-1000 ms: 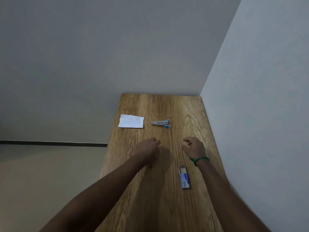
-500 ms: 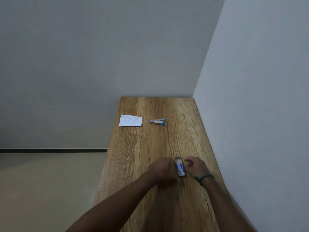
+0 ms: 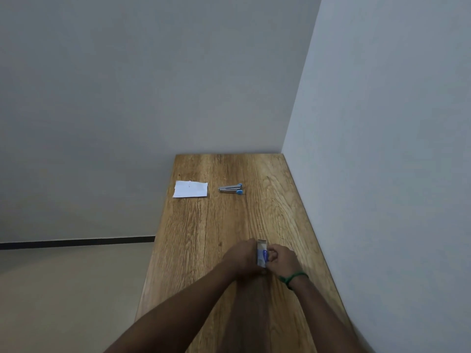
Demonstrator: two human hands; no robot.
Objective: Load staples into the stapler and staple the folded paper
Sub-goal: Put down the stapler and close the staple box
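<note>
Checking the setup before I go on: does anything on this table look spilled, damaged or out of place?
Nothing stands out. The folded paper lies flat on the table, the stapler rests apart to its right, and the left hand and right hand hold the staple box. No loose staples show.
</note>
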